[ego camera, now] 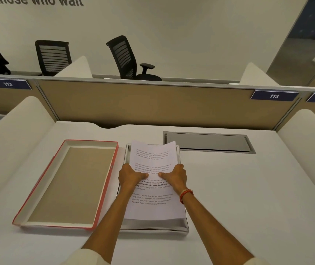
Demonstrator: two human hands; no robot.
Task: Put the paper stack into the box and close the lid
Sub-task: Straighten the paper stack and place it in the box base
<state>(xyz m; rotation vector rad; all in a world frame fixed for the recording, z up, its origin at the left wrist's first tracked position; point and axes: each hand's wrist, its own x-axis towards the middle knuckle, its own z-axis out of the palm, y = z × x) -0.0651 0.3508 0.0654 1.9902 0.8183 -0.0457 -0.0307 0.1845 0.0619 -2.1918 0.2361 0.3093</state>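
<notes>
A white paper stack (152, 205) with printed text is held over the open silver-walled box (152, 225) in the middle of the desk. My left hand (130, 175) grips the stack's left edge, thumb on top. On the right edge sits my right hand (175, 175), thumb also on the page. The far end of the stack curls upward above the box's back rim. The lid (66, 184), red-edged with a brown inside, lies upside down on the desk just left of the box.
A grey metal cable hatch (208, 142) is set into the desk behind the box on the right. White side dividers (305, 142) flank the desk, and a tan partition (143, 104) closes the back. Black office chairs stand beyond it.
</notes>
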